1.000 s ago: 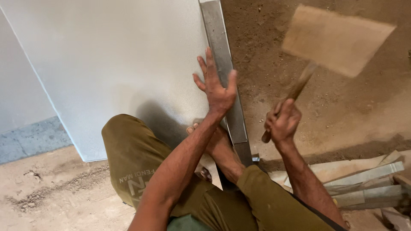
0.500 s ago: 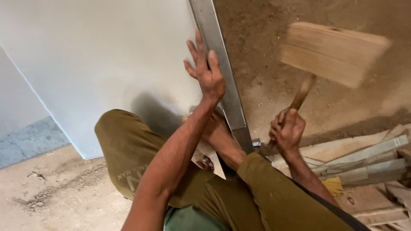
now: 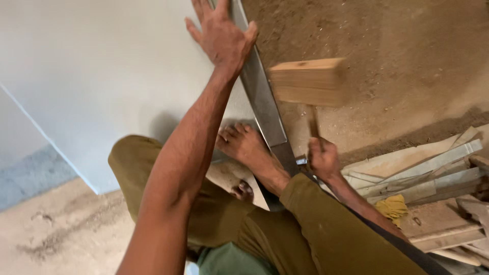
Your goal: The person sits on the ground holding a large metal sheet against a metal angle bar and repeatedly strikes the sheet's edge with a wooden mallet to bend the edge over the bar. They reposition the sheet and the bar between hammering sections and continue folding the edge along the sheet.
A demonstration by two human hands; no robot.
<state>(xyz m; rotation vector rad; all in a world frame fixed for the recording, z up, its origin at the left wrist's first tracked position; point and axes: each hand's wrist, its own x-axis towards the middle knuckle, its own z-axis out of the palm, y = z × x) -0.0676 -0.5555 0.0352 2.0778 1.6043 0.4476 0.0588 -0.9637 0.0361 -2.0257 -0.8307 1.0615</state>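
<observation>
Hands work along a metal straightedge (image 3: 262,99) that lies against the edge of a large pale tile (image 3: 102,76) on the floor. The left hand (image 3: 221,33) presses flat, fingers spread, on the tile and the bar's upper end. The right hand (image 3: 323,160) is closed around the handle of a wooden mallet (image 3: 305,81), whose blurred head hangs just beside the bar. 1 bare foot (image 3: 244,145) rests by the bar. Wooden offcuts (image 3: 433,168) lie at right.

Mallet (image 3: 307,80) right of metal strip (image 3: 265,104)
</observation>
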